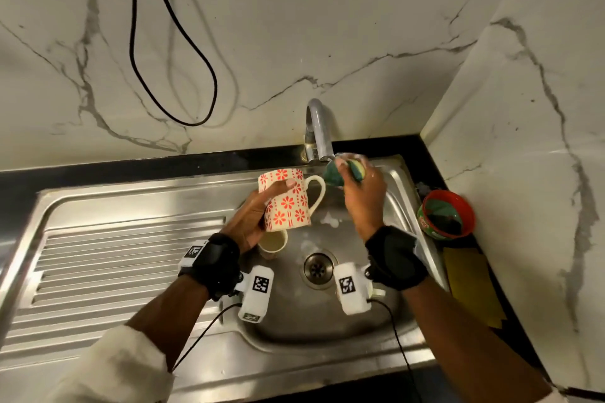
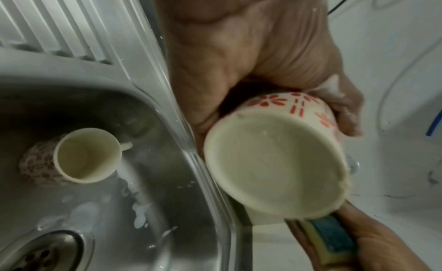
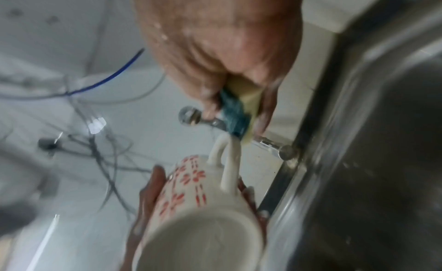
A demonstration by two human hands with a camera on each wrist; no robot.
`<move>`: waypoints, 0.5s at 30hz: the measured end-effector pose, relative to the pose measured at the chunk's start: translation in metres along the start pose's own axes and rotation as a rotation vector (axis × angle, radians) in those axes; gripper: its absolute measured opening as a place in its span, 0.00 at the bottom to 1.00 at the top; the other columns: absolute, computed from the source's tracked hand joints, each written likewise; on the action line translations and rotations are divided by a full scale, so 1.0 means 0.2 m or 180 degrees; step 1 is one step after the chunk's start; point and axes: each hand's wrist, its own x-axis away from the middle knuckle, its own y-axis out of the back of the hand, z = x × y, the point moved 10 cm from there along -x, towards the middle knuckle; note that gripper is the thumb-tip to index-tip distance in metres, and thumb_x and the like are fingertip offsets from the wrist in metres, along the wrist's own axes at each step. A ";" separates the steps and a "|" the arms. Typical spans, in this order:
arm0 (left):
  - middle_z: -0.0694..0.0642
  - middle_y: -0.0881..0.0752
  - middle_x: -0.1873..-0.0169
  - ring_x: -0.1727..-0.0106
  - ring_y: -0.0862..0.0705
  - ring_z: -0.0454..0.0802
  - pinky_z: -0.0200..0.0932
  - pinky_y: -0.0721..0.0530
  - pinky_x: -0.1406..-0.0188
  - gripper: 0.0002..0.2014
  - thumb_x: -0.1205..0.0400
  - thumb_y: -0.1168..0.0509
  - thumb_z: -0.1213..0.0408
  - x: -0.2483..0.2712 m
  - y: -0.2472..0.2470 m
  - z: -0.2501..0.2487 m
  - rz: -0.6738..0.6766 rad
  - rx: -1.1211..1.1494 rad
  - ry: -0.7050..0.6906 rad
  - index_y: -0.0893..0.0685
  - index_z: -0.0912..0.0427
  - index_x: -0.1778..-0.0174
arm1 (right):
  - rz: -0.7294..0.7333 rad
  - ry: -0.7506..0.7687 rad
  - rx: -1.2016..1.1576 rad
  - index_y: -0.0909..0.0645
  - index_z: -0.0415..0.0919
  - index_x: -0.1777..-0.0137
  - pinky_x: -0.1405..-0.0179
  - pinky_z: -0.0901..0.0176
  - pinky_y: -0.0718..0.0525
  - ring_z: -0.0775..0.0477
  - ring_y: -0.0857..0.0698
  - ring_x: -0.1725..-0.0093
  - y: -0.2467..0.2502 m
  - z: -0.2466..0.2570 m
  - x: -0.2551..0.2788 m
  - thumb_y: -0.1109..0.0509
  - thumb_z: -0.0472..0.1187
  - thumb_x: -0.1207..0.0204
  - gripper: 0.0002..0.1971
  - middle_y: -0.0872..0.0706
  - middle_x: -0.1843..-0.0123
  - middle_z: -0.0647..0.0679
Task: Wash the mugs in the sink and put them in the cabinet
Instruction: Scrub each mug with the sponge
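My left hand [image 1: 262, 206] grips a cream mug with red flowers [image 1: 288, 203] above the sink basin [image 1: 327, 314], mouth tilted down toward me and handle to the right; the left wrist view shows its open mouth [image 2: 275, 165]. My right hand [image 1: 360, 186] squeezes a green and yellow sponge [image 1: 347, 170] just under the tap spout [image 1: 319, 131], right of the mug's handle. In the right wrist view the sponge [image 3: 236, 112] sits just above the mug's handle [image 3: 227, 161]. A second patterned mug [image 1: 273, 242] lies on its side in the basin, also seen in the left wrist view as a mug [image 2: 81, 156] with its mouth toward the camera.
Soap foam [image 1: 329, 219] spots the basin near the drain [image 1: 319, 268]. A ribbed draining board [image 1: 124, 258] lies to the left. On the black counter at right stand a red-rimmed tub [image 1: 447, 214] and a yellow cloth [image 1: 471, 285]. A black cable [image 1: 170, 52] hangs on the marble wall.
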 end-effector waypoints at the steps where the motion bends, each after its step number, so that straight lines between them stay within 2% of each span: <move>1: 0.64 0.11 0.41 0.40 0.12 0.61 0.57 0.13 0.46 0.31 0.25 0.25 0.51 -0.01 0.00 0.00 -0.0042 0.0117 -0.0021 0.22 0.61 0.29 | -0.0243 0.0346 0.0345 0.18 0.42 0.38 0.53 0.64 0.13 0.61 0.14 0.55 0.01 0.06 0.04 0.31 0.47 0.18 0.13 0.11 0.49 0.49; 2: 0.64 0.12 0.40 0.41 0.12 0.61 0.57 0.13 0.46 0.32 0.26 0.25 0.48 -0.01 -0.01 0.00 -0.0033 0.0244 -0.0021 0.21 0.61 0.29 | -0.0081 0.0503 0.0357 0.22 0.42 0.32 0.58 0.71 0.16 0.64 0.14 0.56 -0.05 0.11 0.09 0.32 0.48 0.18 0.18 0.11 0.47 0.49; 3: 0.65 0.13 0.39 0.39 0.13 0.62 0.59 0.13 0.44 0.36 0.27 0.25 0.44 -0.02 -0.03 0.00 0.0012 0.0336 -0.0006 0.20 0.62 0.29 | 0.0309 0.0534 0.0182 0.28 0.42 0.27 0.57 0.72 0.16 0.65 0.13 0.51 -0.16 0.13 0.17 0.33 0.51 0.18 0.23 0.13 0.42 0.48; 4: 0.67 0.15 0.36 0.36 0.16 0.64 0.61 0.16 0.37 0.39 0.28 0.25 0.40 -0.01 -0.05 0.01 0.0024 0.0367 0.0014 0.21 0.62 0.28 | 0.0694 0.0597 0.0100 0.33 0.42 0.22 0.47 0.68 0.15 0.63 0.15 0.39 -0.27 0.16 0.25 0.34 0.54 0.18 0.29 0.17 0.33 0.45; 5: 0.68 0.17 0.33 0.31 0.19 0.65 0.61 0.20 0.30 0.38 0.25 0.29 0.38 -0.02 -0.07 0.01 0.0068 0.0381 0.0017 0.22 0.61 0.26 | 0.0870 0.0792 0.0209 0.38 0.41 0.19 0.32 0.64 0.21 0.57 0.24 0.25 -0.35 0.19 0.32 0.36 0.57 0.18 0.33 0.25 0.23 0.44; 6: 0.67 0.18 0.31 0.29 0.20 0.64 0.59 0.22 0.27 0.36 0.22 0.34 0.37 -0.01 -0.09 0.02 0.0102 0.0390 0.0017 0.22 0.60 0.25 | 0.0867 0.1104 0.0493 0.39 0.41 0.17 0.22 0.63 0.32 0.52 0.35 0.17 -0.39 0.23 0.38 0.39 0.57 0.17 0.33 0.34 0.17 0.45; 7: 0.65 0.18 0.30 0.28 0.20 0.62 0.56 0.22 0.27 0.34 0.19 0.39 0.37 0.00 -0.10 0.03 0.0156 0.0431 0.0015 0.23 0.58 0.24 | 0.0805 0.1365 0.0730 0.39 0.39 0.17 0.18 0.64 0.41 0.50 0.43 0.15 -0.41 0.26 0.41 0.42 0.55 0.16 0.32 0.39 0.15 0.45; 8: 0.64 0.18 0.31 0.28 0.20 0.60 0.54 0.21 0.27 0.33 0.18 0.41 0.37 0.00 -0.10 0.04 0.0188 0.0492 0.0015 0.23 0.58 0.24 | 0.0760 0.1516 0.0837 0.40 0.38 0.17 0.17 0.64 0.45 0.48 0.45 0.14 -0.42 0.27 0.41 0.44 0.54 0.14 0.30 0.39 0.15 0.43; 9: 0.64 0.18 0.31 0.28 0.20 0.60 0.55 0.22 0.26 0.33 0.18 0.41 0.37 0.00 -0.09 0.06 0.0231 0.0567 0.0013 0.23 0.58 0.24 | 0.0745 0.1514 0.0877 0.40 0.37 0.17 0.17 0.64 0.45 0.47 0.42 0.15 -0.43 0.25 0.39 0.46 0.54 0.14 0.30 0.38 0.16 0.41; 10: 0.65 0.18 0.31 0.29 0.19 0.61 0.59 0.25 0.24 0.35 0.19 0.38 0.36 0.01 -0.06 0.08 0.0222 0.0617 0.0016 0.22 0.59 0.25 | 0.0698 0.1377 0.0826 0.41 0.37 0.18 0.18 0.62 0.39 0.47 0.35 0.18 -0.42 0.22 0.37 0.47 0.54 0.14 0.30 0.34 0.18 0.40; 11: 0.66 0.18 0.32 0.32 0.19 0.63 0.63 0.29 0.23 0.37 0.22 0.34 0.35 0.00 -0.03 0.09 0.0169 0.0617 0.0013 0.21 0.60 0.26 | 0.0598 0.1141 0.0673 0.41 0.37 0.18 0.22 0.57 0.29 0.47 0.28 0.23 -0.39 0.18 0.34 0.47 0.54 0.14 0.30 0.30 0.21 0.41; 12: 0.67 0.18 0.33 0.34 0.19 0.64 0.65 0.32 0.23 0.40 0.25 0.31 0.34 0.00 0.00 0.10 0.0072 0.0579 0.0010 0.21 0.61 0.27 | 0.0488 0.1003 0.0593 0.41 0.38 0.18 0.30 0.52 0.21 0.48 0.22 0.29 -0.38 0.16 0.34 0.46 0.54 0.14 0.29 0.27 0.24 0.42; 13: 0.69 0.19 0.33 0.36 0.20 0.64 0.66 0.32 0.23 0.42 0.26 0.31 0.32 0.01 0.02 0.09 0.0005 0.0525 -0.0022 0.22 0.63 0.27 | 0.0470 0.0977 0.0556 0.42 0.39 0.18 0.36 0.50 0.17 0.48 0.20 0.32 -0.38 0.16 0.36 0.45 0.53 0.15 0.29 0.26 0.26 0.42; 15: 0.68 0.17 0.36 0.38 0.17 0.61 0.61 0.23 0.29 0.41 0.23 0.37 0.31 0.02 0.04 0.08 -0.0022 0.0470 -0.0029 0.22 0.64 0.28 | 0.0644 0.1170 0.0665 0.43 0.36 0.18 0.34 0.51 0.17 0.45 0.19 0.33 -0.42 0.20 0.45 0.43 0.50 0.16 0.31 0.26 0.25 0.39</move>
